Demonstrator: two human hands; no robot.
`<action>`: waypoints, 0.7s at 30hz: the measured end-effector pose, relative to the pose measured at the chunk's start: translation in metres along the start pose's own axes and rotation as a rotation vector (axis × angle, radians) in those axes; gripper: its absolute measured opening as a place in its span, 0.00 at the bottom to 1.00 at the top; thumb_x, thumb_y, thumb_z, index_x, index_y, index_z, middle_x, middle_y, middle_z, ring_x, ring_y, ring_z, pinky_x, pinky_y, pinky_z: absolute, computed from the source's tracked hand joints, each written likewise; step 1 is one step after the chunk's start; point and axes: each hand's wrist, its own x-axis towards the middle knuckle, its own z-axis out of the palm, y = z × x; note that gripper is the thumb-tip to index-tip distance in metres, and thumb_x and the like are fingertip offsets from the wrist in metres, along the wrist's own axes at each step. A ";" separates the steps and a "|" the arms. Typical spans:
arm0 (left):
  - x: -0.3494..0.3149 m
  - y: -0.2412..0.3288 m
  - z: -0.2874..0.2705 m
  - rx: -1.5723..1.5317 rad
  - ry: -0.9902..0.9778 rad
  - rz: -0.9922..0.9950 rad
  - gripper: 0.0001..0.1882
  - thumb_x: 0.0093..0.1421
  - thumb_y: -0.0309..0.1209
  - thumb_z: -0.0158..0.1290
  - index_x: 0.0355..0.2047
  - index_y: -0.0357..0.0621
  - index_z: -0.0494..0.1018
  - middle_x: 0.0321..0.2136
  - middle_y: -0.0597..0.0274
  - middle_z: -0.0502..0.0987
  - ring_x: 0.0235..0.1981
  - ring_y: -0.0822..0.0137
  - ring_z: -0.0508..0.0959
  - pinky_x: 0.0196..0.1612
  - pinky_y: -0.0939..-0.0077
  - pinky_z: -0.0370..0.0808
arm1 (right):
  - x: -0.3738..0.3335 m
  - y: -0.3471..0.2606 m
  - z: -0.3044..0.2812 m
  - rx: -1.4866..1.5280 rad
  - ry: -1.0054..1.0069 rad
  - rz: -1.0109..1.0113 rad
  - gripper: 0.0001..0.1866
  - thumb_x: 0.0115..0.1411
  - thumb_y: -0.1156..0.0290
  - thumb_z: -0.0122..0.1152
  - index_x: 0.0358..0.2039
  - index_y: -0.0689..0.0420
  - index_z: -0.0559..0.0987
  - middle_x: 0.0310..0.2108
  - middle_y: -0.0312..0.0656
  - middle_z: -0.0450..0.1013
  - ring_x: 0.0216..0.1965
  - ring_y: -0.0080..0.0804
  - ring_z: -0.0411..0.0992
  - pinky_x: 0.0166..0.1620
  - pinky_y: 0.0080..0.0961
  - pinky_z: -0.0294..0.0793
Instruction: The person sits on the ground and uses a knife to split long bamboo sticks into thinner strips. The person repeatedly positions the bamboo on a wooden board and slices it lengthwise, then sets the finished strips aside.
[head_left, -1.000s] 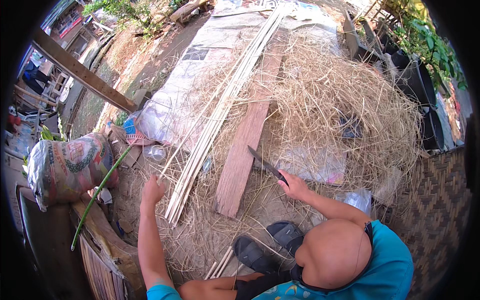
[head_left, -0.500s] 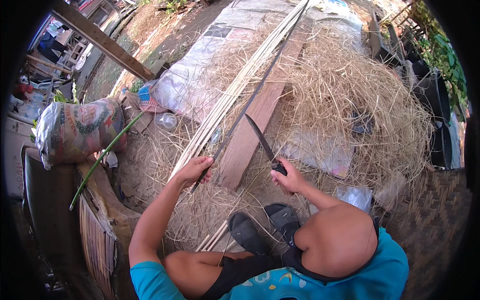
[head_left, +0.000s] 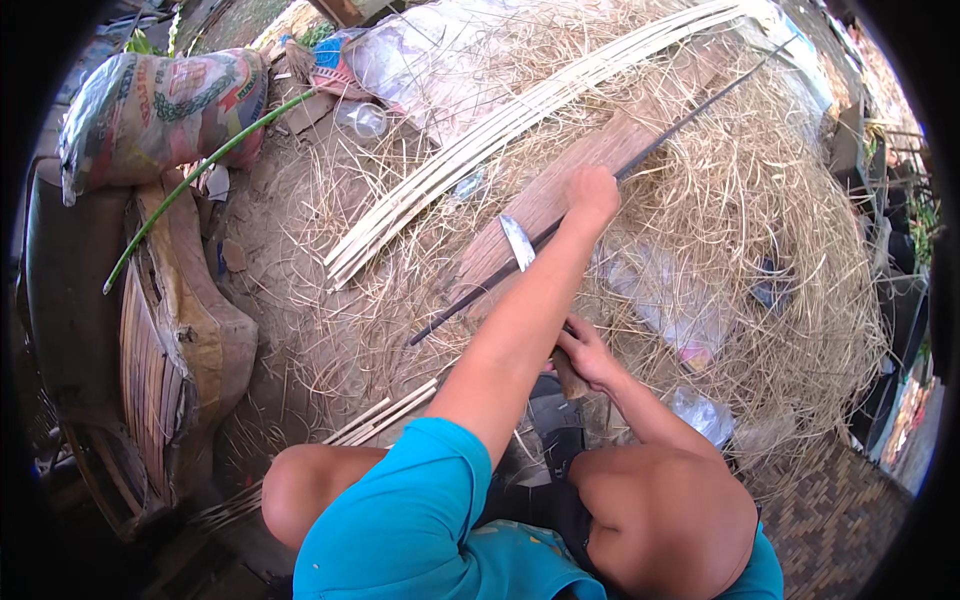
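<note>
left hand (head_left: 592, 194) wraps the dark strip (head_left: 648, 153); right hand (head_left: 590, 357) grips the knife's wooden handle (head_left: 570, 379); best keep its blade (head_left: 517, 241) clear of the crossing left forearm (head_left: 525, 315).

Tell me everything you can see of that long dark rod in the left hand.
The rod is long, slim, blackish and nearly straight; its material is hard to tell. It slants from lower left to upper right, across the view of a brown plank. The left hand grips it, hiding part of its middle. A knife blade crosses it in view; whether they touch is unclear.
</note>
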 end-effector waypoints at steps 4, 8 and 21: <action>0.042 -0.040 0.010 -0.128 0.204 -0.074 0.16 0.63 0.28 0.50 0.49 0.32 0.73 0.43 0.36 0.81 0.48 0.41 0.81 0.52 0.51 0.77 | 0.047 -0.061 -0.004 -0.341 0.241 -0.070 0.19 0.70 0.66 0.53 0.55 0.65 0.68 0.35 0.44 0.76 0.28 0.28 0.75 0.30 0.27 0.77; 0.044 -0.047 0.012 -0.133 0.136 -0.035 0.16 0.64 0.25 0.47 0.50 0.31 0.72 0.43 0.34 0.80 0.47 0.39 0.81 0.51 0.50 0.78 | 0.050 -0.024 0.033 -0.531 0.139 -0.158 0.20 0.70 0.65 0.52 0.55 0.66 0.68 0.28 0.41 0.76 0.24 0.27 0.75 0.29 0.27 0.77; 0.010 -0.043 -0.015 -0.148 0.182 0.032 0.16 0.71 0.39 0.46 0.46 0.38 0.74 0.39 0.44 0.83 0.43 0.42 0.83 0.47 0.50 0.78 | -0.002 -0.011 0.110 -0.747 -0.537 0.101 0.14 0.69 0.66 0.51 0.46 0.63 0.76 0.24 0.39 0.76 0.24 0.23 0.75 0.25 0.21 0.74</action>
